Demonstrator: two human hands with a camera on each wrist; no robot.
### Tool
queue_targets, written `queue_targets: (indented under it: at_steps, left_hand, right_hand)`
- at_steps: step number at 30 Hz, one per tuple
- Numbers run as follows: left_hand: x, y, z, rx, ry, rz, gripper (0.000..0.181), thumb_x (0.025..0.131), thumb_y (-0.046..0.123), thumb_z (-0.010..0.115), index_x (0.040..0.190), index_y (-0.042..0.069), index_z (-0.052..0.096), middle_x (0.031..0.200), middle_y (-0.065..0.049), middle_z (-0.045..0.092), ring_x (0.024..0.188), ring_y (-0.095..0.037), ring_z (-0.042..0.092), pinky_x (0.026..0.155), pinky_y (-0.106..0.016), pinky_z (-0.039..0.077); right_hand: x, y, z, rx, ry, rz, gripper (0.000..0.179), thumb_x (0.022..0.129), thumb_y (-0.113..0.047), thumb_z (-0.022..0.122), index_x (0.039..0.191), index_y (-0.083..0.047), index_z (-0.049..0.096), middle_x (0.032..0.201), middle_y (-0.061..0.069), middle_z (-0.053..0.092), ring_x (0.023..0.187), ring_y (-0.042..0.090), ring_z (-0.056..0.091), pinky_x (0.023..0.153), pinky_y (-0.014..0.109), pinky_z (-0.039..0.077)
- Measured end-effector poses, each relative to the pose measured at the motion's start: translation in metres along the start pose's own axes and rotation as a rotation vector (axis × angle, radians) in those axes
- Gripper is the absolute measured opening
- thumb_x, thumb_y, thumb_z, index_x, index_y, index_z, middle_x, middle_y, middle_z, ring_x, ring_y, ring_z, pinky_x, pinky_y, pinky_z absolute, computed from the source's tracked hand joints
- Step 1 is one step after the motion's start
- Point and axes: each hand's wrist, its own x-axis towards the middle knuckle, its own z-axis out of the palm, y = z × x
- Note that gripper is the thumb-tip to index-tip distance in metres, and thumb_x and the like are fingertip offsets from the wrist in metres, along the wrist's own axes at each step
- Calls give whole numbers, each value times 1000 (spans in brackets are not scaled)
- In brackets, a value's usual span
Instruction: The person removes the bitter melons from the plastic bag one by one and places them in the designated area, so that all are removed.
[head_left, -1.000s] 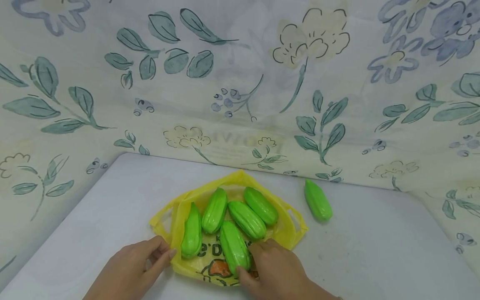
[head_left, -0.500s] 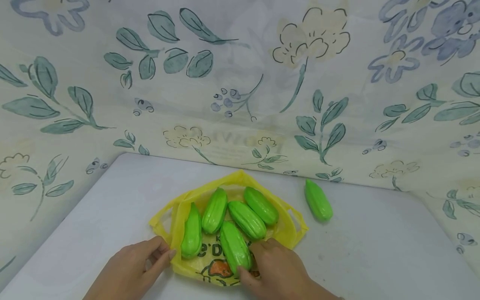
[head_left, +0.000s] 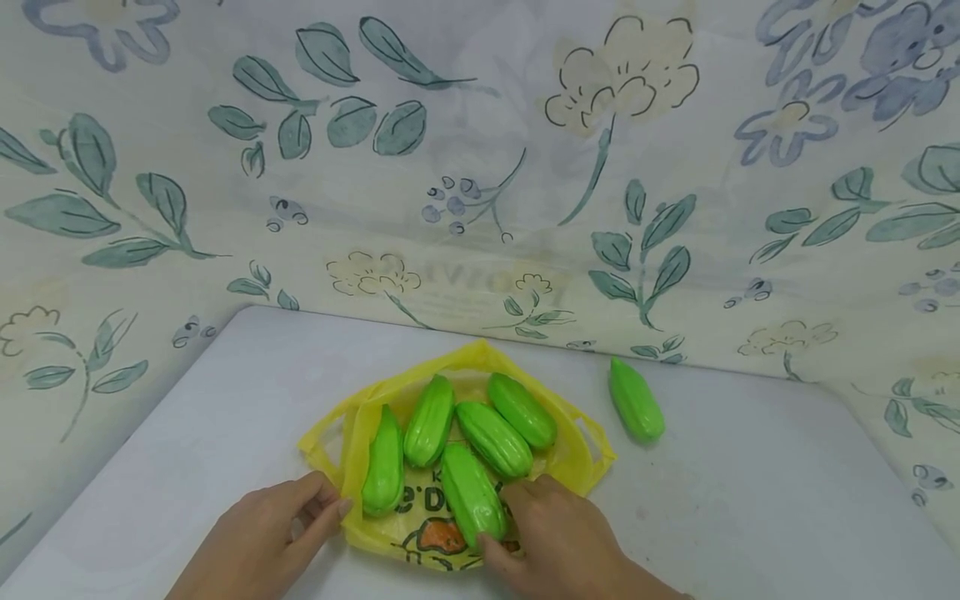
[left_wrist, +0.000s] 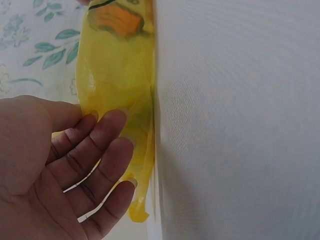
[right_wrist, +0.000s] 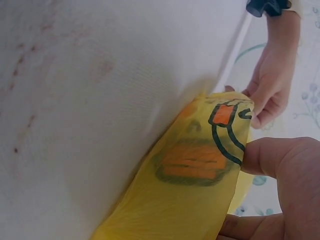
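Observation:
A yellow printed plastic bag [head_left: 480, 358] lies spread with its mouth facing up. Inside it are several bright green, ridged, elongated vegetables, such as one at the upper right [head_left: 522, 411]. At the bag's left edge, my left hand [head_left: 273, 529] pinches the plastic between thumb and fingers; the left wrist view shows its other fingers [left_wrist: 112, 162] against the bag's side. My right hand [head_left: 562, 533] holds the front green vegetable [head_left: 471, 492], thumb near its lower end and fingers along its right side. Those fingertips are hidden behind the bag's wall in the right wrist view.
Another green vegetable [head_left: 636, 402] lies on the white table [head_left: 750, 483], right of the bag. Behind and beside the table hangs a pale cloth [head_left: 480, 183] printed with flowers and leaves.
The front green vegetable has shifted very slightly to the right with my right hand. My left hand stays at the bag's edge, and the other vegetables are where they were.

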Motion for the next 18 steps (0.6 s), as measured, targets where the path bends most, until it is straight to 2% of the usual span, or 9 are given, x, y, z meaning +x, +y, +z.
queue_targets:
  at_steps: [18]
  left_hand:
    - [0, 1, 0, 1, -6, 2, 14, 99, 30, 74, 96, 19, 67, 78, 17, 63, 67, 0, 53, 63, -26, 49]
  right_hand:
    - [-3, 1, -7, -3, 11, -49, 33, 94, -44, 74, 100, -13, 66, 82, -12, 54, 74, 2, 48, 60, 24, 45]
